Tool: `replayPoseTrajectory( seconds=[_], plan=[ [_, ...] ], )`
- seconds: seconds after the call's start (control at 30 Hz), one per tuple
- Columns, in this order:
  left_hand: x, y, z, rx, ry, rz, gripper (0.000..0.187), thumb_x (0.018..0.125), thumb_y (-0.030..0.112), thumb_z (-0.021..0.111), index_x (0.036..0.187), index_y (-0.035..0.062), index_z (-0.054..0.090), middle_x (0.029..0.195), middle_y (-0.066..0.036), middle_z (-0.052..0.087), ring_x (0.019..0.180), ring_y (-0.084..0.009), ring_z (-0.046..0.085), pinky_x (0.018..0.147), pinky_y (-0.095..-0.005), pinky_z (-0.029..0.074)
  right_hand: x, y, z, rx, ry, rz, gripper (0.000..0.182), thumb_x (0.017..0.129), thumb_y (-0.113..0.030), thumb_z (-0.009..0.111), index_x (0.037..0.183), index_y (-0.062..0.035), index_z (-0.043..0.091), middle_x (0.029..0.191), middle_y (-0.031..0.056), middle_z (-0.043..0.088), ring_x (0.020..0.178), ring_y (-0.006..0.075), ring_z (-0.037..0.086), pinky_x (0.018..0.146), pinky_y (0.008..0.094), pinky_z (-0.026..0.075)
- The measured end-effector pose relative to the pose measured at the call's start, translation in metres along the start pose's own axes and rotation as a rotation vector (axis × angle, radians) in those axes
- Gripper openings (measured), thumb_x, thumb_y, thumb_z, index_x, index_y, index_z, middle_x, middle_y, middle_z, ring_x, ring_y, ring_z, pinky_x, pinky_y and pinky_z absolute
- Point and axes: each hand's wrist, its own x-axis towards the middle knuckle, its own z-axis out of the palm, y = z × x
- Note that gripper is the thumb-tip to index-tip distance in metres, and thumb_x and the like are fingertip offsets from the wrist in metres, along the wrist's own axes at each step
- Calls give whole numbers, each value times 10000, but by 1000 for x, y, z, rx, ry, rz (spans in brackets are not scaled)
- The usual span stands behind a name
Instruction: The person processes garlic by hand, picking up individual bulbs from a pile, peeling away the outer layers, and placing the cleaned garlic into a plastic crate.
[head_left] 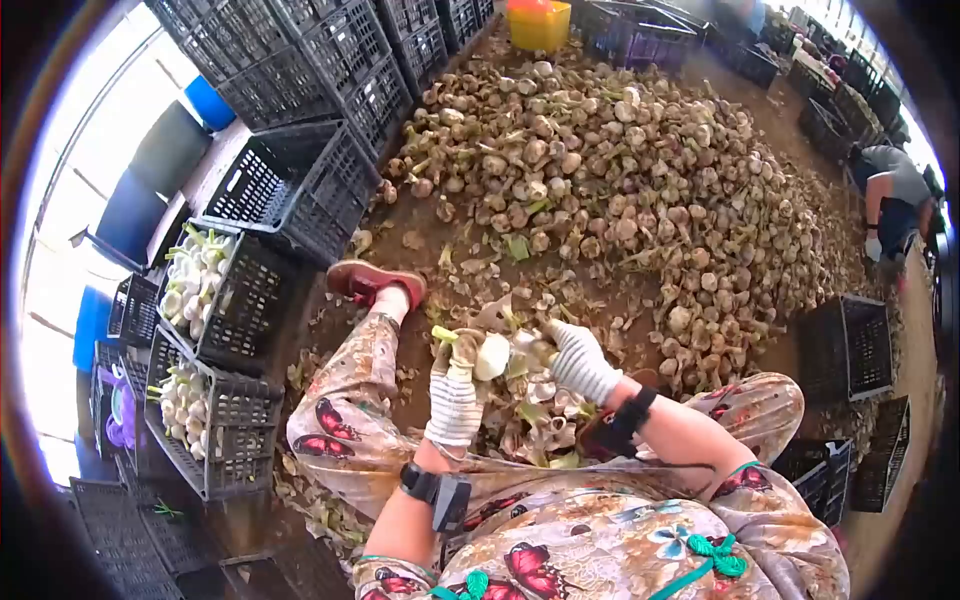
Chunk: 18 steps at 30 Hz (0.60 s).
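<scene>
My left hand, in a white striped glove with soiled fingertips, is closed around a garlic bulb. The bulb's peeled white side faces right, and a short green stem sticks out at the upper left. Just right of the bulb, my gloved right hand is closed, its fingers pinching papery garlic skin. Its fingertips are partly hidden by the skin. Below both hands, loose husks lie heaped between my legs.
A large pile of unpeeled garlic spreads ahead. At left, black crates hold white garlic bulbs and more white bulbs. Stacked crates rise behind them. A yellow container stands at the back. Another person bends at far right, near a black crate.
</scene>
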Motion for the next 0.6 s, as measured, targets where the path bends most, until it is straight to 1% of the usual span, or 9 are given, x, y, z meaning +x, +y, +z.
replayPoseTrajectory(
  seconds=[0.03,0.1,0.2,0.3,0.33,0.43,0.47,0.57,0.6],
  plan=[
    [-1,5,1,-30,-8,-3,264,917,304,556,1006,56,562,956,-24,594,897,-131,589,778,-262,492,2,18,-1,-124,-81,58,171,827,-174,626,892,-17,610,720,147,629,616,210,573,606,305,467],
    [0,10,1,-129,0,-16,290,914,333,550,1004,58,564,981,-37,598,905,-153,601,780,-291,509,-3,48,3,-44,-175,-104,202,828,-202,642,898,-15,614,730,147,630,640,205,586,631,294,472],
    [9,4,-7,-342,4,-55,310,916,352,527,1024,66,577,1002,-57,618,892,-181,617,784,-345,528,-6,-6,-21,-171,-345,86,198,817,-178,668,915,-12,621,773,135,646,691,195,600,679,297,481],
    [16,-4,-20,-515,-2,-172,303,917,339,531,1039,67,580,977,-55,628,868,-188,625,788,-339,527,-8,-12,-15,201,-206,29,215,817,-175,668,996,-66,625,801,118,649,743,271,631,687,344,496],
    [15,1,-10,-486,49,-180,301,906,330,550,1002,47,591,877,-75,652,854,-229,636,767,-360,548,-10,-27,-18,393,-145,-134,239,783,-122,688,1005,-65,621,785,95,633,738,254,626,679,334,494],
    [9,7,-2,-324,-34,-195,310,912,322,543,1011,31,589,894,-78,644,831,-198,632,742,-338,545,-10,-82,-28,302,82,-542,240,747,-85,699,970,-55,615,798,100,623,758,253,623,685,317,489],
    [8,10,3,-259,-29,-191,316,909,320,549,1009,22,587,902,-86,635,788,-174,629,710,-321,538,-9,-77,-25,254,4,-537,222,727,-54,693,934,-52,612,793,102,600,762,252,612,682,315,483],
    [9,5,-10,-260,-31,-159,300,909,307,553,1006,25,589,923,-83,630,756,-176,628,695,-314,534,-13,-70,-23,227,-98,-531,188,739,-43,680,912,-57,609,775,112,581,743,279,600,665,337,481],
    [11,7,-15,-251,-35,-150,305,909,316,550,1006,30,593,916,-86,635,751,-192,633,692,-320,536,-17,-69,-21,115,-119,-621,145,761,-49,668,891,-67,609,743,119,567,715,289,590,626,346,472]
  ],
)
